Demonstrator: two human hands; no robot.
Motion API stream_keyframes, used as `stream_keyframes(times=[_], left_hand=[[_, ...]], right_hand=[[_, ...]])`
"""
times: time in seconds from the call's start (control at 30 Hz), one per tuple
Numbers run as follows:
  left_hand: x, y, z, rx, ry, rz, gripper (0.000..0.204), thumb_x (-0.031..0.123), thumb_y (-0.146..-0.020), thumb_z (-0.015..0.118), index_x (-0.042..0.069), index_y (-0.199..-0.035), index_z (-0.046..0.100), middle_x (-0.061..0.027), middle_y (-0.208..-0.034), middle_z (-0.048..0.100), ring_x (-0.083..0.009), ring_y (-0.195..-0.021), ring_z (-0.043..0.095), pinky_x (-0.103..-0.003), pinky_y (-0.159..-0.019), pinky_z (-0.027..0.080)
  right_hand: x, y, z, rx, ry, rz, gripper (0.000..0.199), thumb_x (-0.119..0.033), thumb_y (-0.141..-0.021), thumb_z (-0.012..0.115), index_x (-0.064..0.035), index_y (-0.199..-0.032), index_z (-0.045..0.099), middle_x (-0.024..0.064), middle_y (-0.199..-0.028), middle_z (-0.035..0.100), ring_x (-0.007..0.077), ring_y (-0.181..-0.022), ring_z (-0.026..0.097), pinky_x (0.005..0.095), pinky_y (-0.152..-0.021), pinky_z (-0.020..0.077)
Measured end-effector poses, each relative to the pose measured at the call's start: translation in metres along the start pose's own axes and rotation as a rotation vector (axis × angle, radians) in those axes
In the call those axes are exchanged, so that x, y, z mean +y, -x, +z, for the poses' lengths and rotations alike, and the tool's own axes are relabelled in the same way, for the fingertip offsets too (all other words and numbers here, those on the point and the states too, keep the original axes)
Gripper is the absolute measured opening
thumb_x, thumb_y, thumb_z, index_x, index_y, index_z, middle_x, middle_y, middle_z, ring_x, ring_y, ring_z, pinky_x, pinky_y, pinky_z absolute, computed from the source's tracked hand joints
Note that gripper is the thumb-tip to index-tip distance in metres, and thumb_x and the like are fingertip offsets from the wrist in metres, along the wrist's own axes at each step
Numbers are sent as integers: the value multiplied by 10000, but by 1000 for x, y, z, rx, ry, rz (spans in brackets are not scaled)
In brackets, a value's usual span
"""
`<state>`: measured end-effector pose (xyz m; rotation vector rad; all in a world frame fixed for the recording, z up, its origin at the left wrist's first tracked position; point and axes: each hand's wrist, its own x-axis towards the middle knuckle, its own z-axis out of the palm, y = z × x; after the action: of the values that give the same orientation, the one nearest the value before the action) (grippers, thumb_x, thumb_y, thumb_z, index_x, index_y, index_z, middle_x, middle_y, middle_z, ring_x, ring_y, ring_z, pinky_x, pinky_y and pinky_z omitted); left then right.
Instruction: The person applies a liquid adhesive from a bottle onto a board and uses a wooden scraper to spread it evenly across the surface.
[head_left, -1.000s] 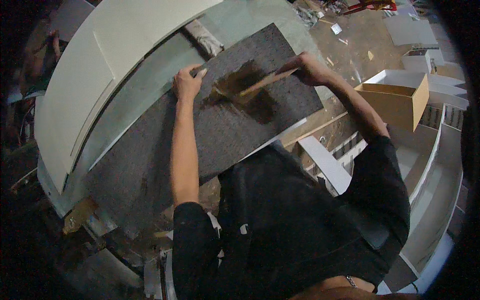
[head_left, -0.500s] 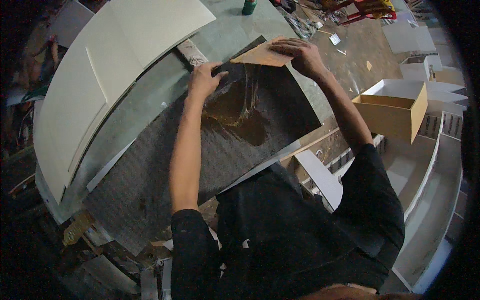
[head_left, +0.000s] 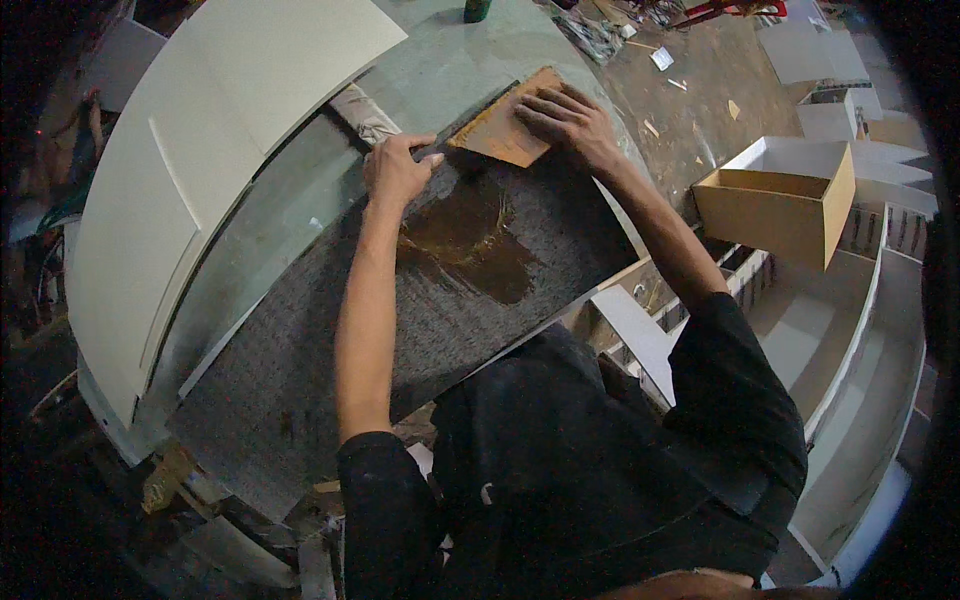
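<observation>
Right hand (head_left: 568,122) has its fingers clamped on the flat tan piece (head_left: 490,138), upper middle, guessing for control. Left hand (head_left: 398,172), thumb and forefinger apart, sits by the mid-frame dark board (head_left: 290,350), maybe steadying it.

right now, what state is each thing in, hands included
left hand: thumb and index finger parted, at the sheet's far edge
right hand: closed on the tan board
tan board: held, tilted
dark sheet: lying flat, partly smeared
brown patch: wet-looking, spread unevenly
drawer box: open-topped
pale panel: lying flat
green container: cut off by the picture's top edge
</observation>
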<state>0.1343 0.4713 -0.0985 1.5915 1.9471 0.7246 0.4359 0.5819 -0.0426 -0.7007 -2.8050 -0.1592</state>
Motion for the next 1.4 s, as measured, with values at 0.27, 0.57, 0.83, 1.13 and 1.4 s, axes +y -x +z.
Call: stream_keyframes(times=[0.27, 0.57, 0.83, 1.13, 1.4], left_hand=[[20, 1, -12, -62, -43, -101, 363, 319, -753, 834, 213, -1095, 774, -101, -1072, 743, -321, -998, 694, -417, -866, 538], [15, 2, -7, -28, -37, -56, 344, 288, -759, 826, 176, -1079, 773, -108, -1094, 736, -322, -1040, 679, -432, -898, 518], [5, 2, -3, -6, -34, -26, 328, 273, -767, 819, 173, -1076, 771, -115, -1055, 741, -314, -1024, 682, -434, -889, 515], [15, 4, -3, -2, 0, -20, 306, 242, -769, 818, 175, -1064, 767, -103, -1063, 737, -315, -1023, 678, -441, -901, 505], [13, 6, 0, 15, -46, -6, 319, 256, -759, 821, 169, -1060, 764, -107, -1088, 732, -317, -1048, 667, -450, -913, 492]], right_hand=[[3, 26, 12, -82, -187, 103, 401, -235, -916, 578, -211, -1312, 642, 0, -1376, 618, 228, -1311, 547, 436, -1154, 378], [3, 19, 26, -4, -185, 133, 385, -211, -895, 605, -220, -1274, 668, 8, -1330, 651, 215, -1287, 570, 436, -1138, 388], [15, 8, 29, 15, -120, 119, 394, -269, -858, 648, -246, -1250, 684, -27, -1317, 659, 193, -1261, 586, 437, -1131, 388], [30, 9, 14, -15, -54, 159, 340, -227, -890, 649, -289, -1218, 709, -61, -1259, 689, 164, -1256, 590, 445, -1143, 341], [34, 24, 17, 15, -141, 156, 348, -227, -880, 662, -277, -1221, 712, -62, -1256, 689, 165, -1248, 588, 450, -1111, 357]])
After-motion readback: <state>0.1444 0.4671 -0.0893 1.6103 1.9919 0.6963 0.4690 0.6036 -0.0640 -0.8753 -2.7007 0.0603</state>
